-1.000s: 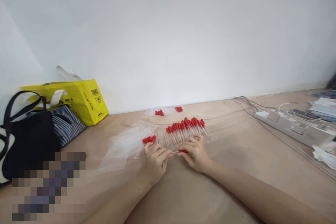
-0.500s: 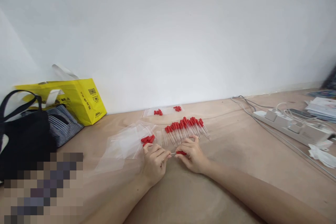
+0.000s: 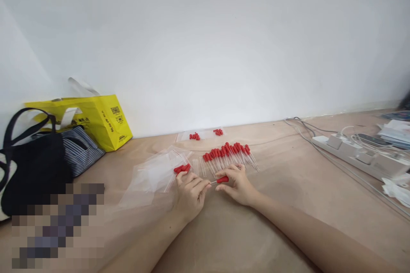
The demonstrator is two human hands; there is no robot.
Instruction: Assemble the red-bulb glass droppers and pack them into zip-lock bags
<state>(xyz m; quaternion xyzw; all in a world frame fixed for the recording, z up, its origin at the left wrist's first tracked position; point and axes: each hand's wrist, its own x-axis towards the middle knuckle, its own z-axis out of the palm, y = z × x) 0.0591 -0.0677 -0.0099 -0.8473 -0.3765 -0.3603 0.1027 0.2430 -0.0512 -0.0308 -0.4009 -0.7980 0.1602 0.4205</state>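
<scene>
My left hand [image 3: 191,194] is closed, pinching the thin clear tube of a dropper between thumb and fingertips. The dropper's red rubber bulb [image 3: 222,179] points right, between the thumb and fingers of my right hand [image 3: 238,185], which are closed loosely around it. Just beyond my hands lies a row of droppers with red bulbs [image 3: 226,150], their clear tips towards me. A few bare clear tubes [image 3: 196,167] lie at the left end of this row. Loose red bulbs [image 3: 182,168] rest on clear plastic bags [image 3: 150,175] beside my left hand.
Near the wall, more small red bulbs [image 3: 194,136] lie by a clear bag. At left stand a yellow bag [image 3: 109,123], a striped pouch [image 3: 81,149] and a black bag [image 3: 35,170]. At right are a white power strip [image 3: 349,155], cables and papers [image 3: 397,132].
The fingers of my right hand have loosened around the bulb, so more of its red shows. My left hand keeps its pinch on the tube. The whole view has shifted slightly.
</scene>
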